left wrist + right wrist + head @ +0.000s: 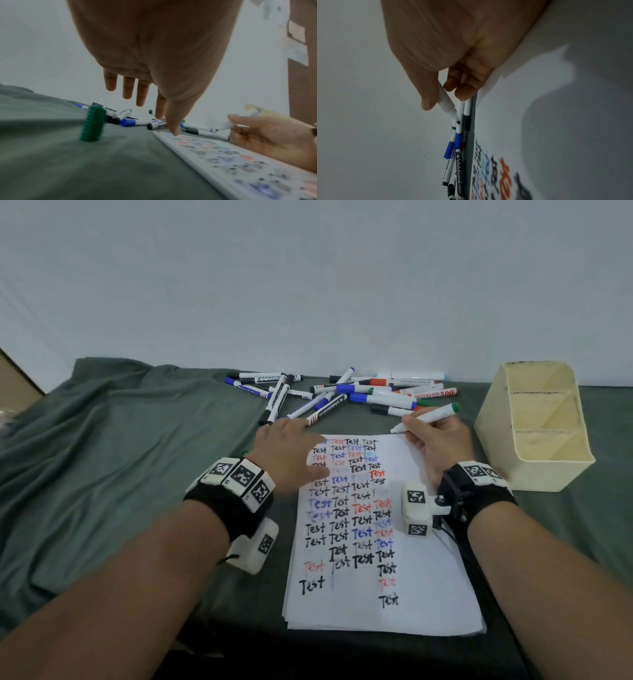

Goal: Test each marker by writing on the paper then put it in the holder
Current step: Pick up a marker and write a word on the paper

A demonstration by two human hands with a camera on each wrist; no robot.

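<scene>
The right hand (442, 440) pinches an uncapped green marker (426, 417) at the paper's (428, 583) top right corner, right of frame centre. The left hand (291, 453), fingers straight, rests on the paper's upper left. Its green cap (93, 123) stands left of the sheet. The paper reads "Test" repeatedly; one piled marker (433, 394) reads "WHITEBOARD 500". The holder (534, 474) sits at right

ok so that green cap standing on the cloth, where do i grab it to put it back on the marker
Pinch the ribbed sides of the green cap from above with the left hand. It stands upright on the cloth, left of the paper, sides clear.
</scene>
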